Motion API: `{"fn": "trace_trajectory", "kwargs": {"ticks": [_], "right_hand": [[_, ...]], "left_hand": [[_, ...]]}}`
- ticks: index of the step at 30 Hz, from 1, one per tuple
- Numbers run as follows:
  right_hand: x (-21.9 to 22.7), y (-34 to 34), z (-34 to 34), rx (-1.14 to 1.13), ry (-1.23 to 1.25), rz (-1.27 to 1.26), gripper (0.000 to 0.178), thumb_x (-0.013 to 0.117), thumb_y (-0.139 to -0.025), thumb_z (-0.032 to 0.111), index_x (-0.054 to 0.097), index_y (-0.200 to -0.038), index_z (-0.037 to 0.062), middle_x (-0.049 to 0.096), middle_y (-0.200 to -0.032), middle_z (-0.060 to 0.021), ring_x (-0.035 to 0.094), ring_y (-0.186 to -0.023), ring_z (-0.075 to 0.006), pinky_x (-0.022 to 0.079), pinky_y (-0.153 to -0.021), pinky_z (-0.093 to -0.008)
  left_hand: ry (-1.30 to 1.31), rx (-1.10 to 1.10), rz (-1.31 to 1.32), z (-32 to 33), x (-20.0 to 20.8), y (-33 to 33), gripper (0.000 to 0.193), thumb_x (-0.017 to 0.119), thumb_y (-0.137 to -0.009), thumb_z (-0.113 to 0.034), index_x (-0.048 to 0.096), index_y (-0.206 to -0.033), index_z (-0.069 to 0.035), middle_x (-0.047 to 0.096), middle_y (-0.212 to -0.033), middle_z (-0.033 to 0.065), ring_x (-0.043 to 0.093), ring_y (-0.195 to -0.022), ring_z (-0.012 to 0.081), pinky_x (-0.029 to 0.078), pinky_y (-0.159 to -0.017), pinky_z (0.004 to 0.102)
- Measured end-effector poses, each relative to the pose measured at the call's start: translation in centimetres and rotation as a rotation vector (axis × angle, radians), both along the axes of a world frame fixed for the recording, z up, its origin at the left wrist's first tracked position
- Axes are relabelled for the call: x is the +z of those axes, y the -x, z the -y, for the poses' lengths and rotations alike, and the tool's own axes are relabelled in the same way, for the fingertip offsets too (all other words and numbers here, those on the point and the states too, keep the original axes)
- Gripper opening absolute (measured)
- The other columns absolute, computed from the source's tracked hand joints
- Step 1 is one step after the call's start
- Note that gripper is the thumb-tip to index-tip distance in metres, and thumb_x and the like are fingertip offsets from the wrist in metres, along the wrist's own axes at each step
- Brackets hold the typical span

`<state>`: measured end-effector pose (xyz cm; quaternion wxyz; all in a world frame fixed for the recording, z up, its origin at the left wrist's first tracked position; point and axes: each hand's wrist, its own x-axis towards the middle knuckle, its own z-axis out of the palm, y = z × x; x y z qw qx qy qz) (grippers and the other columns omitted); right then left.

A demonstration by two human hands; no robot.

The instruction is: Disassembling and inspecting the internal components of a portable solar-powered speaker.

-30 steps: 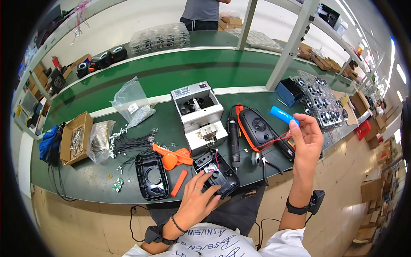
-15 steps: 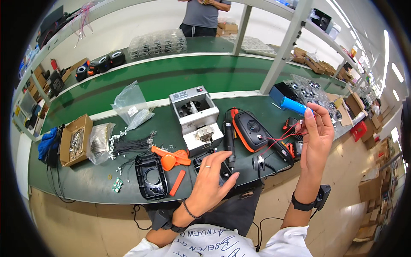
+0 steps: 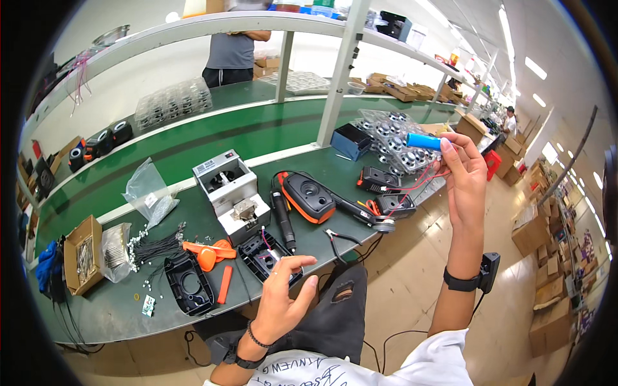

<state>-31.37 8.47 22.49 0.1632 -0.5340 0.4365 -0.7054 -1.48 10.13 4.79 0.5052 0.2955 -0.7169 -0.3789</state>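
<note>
High at the right, my right hand [image 3: 465,174] grips a blue cylindrical battery [image 3: 423,141] between thumb and fingers; thin red wires [image 3: 421,179] trail from it. My left hand [image 3: 286,299] holds nothing, thumb and fingers apart, in front of a black plastic housing half [image 3: 261,252] with wires inside, which it partly covers. Behind that hand lies a black pen-shaped electric screwdriver [image 3: 282,219]. Black-handled pliers [image 3: 339,241] rest near the bench edge, beside a small round speaker [image 3: 384,225]. Left of my left hand are an orange strip [image 3: 225,285] and another black housing half [image 3: 188,286].
A grey-white bench machine [image 3: 235,199] stands mid-bench, next to a black-and-orange device [image 3: 309,196]. Leftward lie orange parts [image 3: 207,257], black wires [image 3: 161,248] and a cardboard box [image 3: 84,254]. Clear trays of speakers [image 3: 399,145] sit behind my right hand. A shelf post [image 3: 344,77] rises behind the bench.
The view has swung right, so the bench appears shifted left. The battery stays in my right hand, now more level. More of the housing half beside my left hand shows, and the pliers are visible.
</note>
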Motion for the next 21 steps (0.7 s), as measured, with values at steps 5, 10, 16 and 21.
{"fn": "trace_trajectory", "kwargs": {"ticks": [5, 10, 16, 21], "right_hand": [[-0.1, 4.9, -3.2, -0.133, -0.011, -0.04, 0.02, 0.071, -0.098, 0.013, 0.067, -0.112, -0.0002, 0.068, -0.094, -0.0035, 0.06, -0.073, -0.0082, 0.049, -0.067, -0.0225], [0.3, 11.6, -4.6, -0.239, -0.102, -0.006, 0.019, 0.068, -0.099, 0.013, 0.065, -0.113, 0.0007, 0.066, -0.092, -0.0021, 0.058, -0.071, -0.0077, 0.047, -0.065, -0.0218], [2.6, 22.3, -8.5, -0.419, -0.169, -0.014, 0.018, 0.069, -0.097, 0.011, 0.065, -0.11, -0.0002, 0.066, -0.095, -0.0043, 0.058, -0.073, -0.0066, 0.049, -0.063, -0.0221], [9.0, 31.4, -9.9, -0.437, -0.171, 0.063, 0.017, 0.072, -0.094, 0.007, 0.066, -0.108, -0.0014, 0.068, -0.095, -0.0052, 0.061, -0.075, -0.0069, 0.05, -0.064, -0.0206]], "left_hand": [[-0.042, -0.217, 0.025, -1.5, 0.4, 4.0, 0.028, 0.065, -0.092, -0.004, 0.062, -0.119, 0.002, 0.071, -0.111, 0.0129, 0.068, -0.105, 0.0235, 0.052, -0.094, 0.0342], [-0.236, -0.61, 0.094, -2.1, -2.7, 9.4, 0.019, 0.065, -0.097, -0.007, 0.066, -0.114, 0.0, 0.072, -0.109, 0.0111, 0.07, -0.103, 0.0213, 0.053, -0.095, 0.0332], [-0.631, -0.889, 0.294, -3.7, -1.1, 16.4, 0.022, 0.059, -0.102, -0.017, 0.065, -0.114, 0.001, 0.071, -0.103, 0.0121, 0.068, -0.097, 0.0219, 0.053, -0.087, 0.0345], [-0.753, -0.855, 0.337, -2.2, 7.2, 23.9, 0.019, 0.057, -0.104, -0.012, 0.064, -0.117, 0.001, 0.071, -0.102, 0.0104, 0.067, -0.096, 0.0172, 0.054, -0.084, 0.0314]]}}
